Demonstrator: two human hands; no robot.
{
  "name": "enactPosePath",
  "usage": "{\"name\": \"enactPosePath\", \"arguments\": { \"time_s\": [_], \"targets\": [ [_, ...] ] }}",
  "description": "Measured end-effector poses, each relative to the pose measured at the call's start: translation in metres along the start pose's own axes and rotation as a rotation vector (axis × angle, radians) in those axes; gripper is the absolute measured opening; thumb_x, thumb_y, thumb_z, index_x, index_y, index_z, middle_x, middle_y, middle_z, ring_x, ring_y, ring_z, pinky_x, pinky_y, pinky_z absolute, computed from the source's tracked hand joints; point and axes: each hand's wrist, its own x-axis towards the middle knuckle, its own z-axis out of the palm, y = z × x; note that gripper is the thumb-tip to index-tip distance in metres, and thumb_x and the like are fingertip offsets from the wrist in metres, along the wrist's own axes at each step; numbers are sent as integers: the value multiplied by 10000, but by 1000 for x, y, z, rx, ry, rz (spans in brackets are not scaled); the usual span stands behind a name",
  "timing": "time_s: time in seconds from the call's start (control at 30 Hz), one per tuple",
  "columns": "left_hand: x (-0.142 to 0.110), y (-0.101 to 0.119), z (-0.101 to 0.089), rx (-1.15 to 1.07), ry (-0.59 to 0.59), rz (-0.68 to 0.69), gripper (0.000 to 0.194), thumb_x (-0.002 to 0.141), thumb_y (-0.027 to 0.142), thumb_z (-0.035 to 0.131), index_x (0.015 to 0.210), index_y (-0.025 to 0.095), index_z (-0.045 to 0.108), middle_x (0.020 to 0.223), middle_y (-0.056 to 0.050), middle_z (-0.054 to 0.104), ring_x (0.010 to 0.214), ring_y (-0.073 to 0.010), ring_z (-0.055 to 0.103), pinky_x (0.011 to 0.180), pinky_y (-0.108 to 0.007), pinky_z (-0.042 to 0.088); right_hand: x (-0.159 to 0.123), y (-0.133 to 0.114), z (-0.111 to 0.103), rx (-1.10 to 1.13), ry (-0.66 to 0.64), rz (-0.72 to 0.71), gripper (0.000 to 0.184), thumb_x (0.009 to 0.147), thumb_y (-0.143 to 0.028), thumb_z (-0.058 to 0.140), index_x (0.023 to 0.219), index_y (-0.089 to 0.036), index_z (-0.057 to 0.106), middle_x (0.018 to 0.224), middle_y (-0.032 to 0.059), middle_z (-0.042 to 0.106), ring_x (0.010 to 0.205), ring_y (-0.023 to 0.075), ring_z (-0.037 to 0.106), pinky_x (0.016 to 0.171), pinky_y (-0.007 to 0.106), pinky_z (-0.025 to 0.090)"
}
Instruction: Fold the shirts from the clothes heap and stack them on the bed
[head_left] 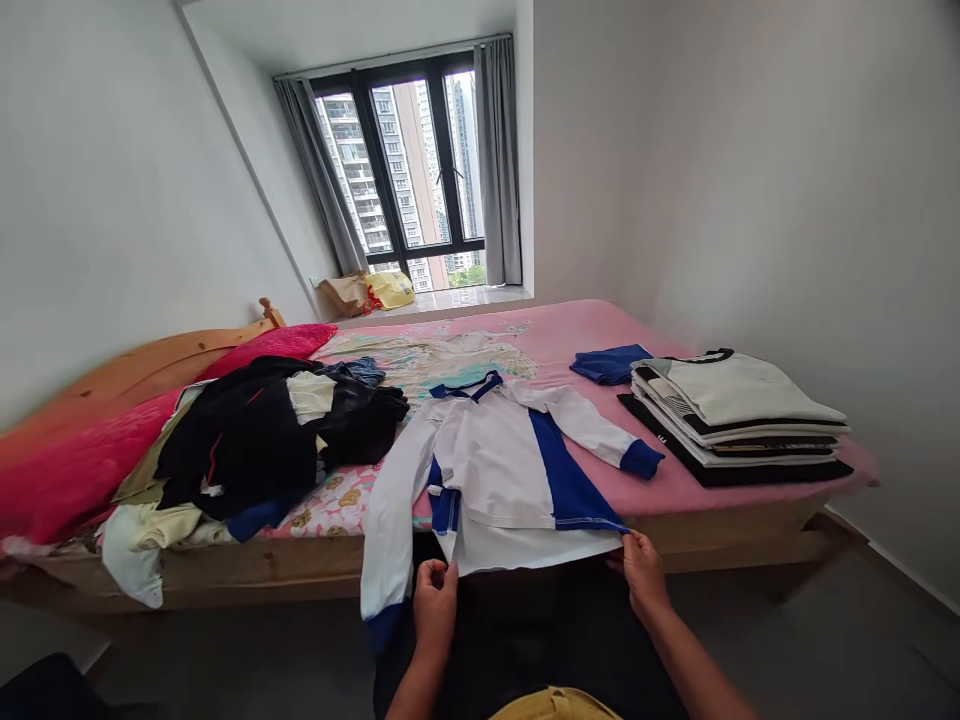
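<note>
Fingers of the left hand (435, 605) press together at the near left corner of a white long-sleeved shirt with blue collar, cuffs and side panels (495, 470); those of the right hand (645, 575) pinch the blue near right corner of its hem. Held apart like this, the two corners seem to keep the bottom edge drawn out between them, past the near edge of the bed (750, 530), so both layers of the hem show. The left sleeve drops over that edge, its cuff hanging free, while the right one lies angled out on the pink sheet (555, 330). The body of the shirt rests on the bed with its collar far, which probably lets the mattress carry most of the cloth.

To the left sprawls a loose heap of black, white and khaki clothes (240, 430), partly against shiny red pillows (262, 350); its tumbled shape suggests it was simply dropped. To the right stands a neat stack of folded white and black garments (772, 390), its broad, flat pieces likely helping it stay level. Just beyond its left side lies a folded blue garment (607, 363). Farthest, a brown paper bag (343, 295) and a yellow bag (391, 290) sit together by the window (409, 165).
</note>
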Motion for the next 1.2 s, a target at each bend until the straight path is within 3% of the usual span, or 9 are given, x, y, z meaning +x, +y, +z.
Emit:
{"name": "enactPosePath", "arguments": {
  "time_s": [0.1,0.2,0.3,0.4,0.6,0.77,0.93,1.1,1.2],
  "targets": [
    [22,21,9,144,-42,254,364,674,468,604,882,175,551,809,-32,580,776,-199,573,750,-341,459,11,-8,11,4,62,-77,368,611,-385,568,919,-190,520,799,20,595,754,199,572,728,347,476],
    [51,42,22,401,-117,457,410,630,337,659,993,178,555,1014,-77,584,1021,-262,528,896,-398,399,24,-24,21,-22,-18,-231,457,499,-254,612,950,-196,578,1004,43,607,982,229,527,911,349,393],
    [76,43,27,479,-197,385,352,620,157,596,971,189,583,1015,-60,611,1035,-248,535,904,-366,391,34,-34,18,-28,-90,-215,336,498,-245,557,824,-194,625,875,26,650,902,234,548,874,349,405],
    [86,23,12,449,-206,275,210,689,117,458,828,187,598,813,-30,642,810,-195,604,789,-325,444,41,-33,7,11,-5,-80,278,607,-347,476,791,-188,612,704,8,630,721,207,565,707,331,453],
    [62,-11,-27,377,-154,284,205,731,186,418,878,174,561,859,-42,639,833,-196,607,789,-319,476,27,-9,-8,55,-20,126,406,636,-518,517,841,-173,577,661,19,611,591,189,569,530,307,456],
    [64,16,11,447,-203,491,300,703,305,562,977,183,558,1014,-70,601,1007,-245,542,924,-396,405,2,2,-4,-40,19,2,515,570,-531,626,936,-180,535,759,26,622,726,206,583,669,317,453],
    [86,36,44,555,-187,464,395,591,181,596,984,157,567,1027,-98,565,1047,-283,490,949,-426,353,-15,-5,-10,-268,-114,-185,436,710,-609,501,767,-185,584,681,32,620,647,195,554,646,300,416],
    [98,21,29,476,-249,420,139,633,117,482,692,193,582,823,-34,599,878,-198,563,857,-325,408,-26,-14,-8,-325,-264,-195,452,737,-630,482,686,-202,620,635,27,627,648,195,569,645,282,417],
    [92,8,11,421,-234,332,137,702,190,442,653,200,570,663,0,596,673,-167,581,693,-291,450,-27,-19,8,-172,-339,-64,456,717,-625,521,750,-188,645,653,36,636,655,192,587,643,282,453]
  ]
}}
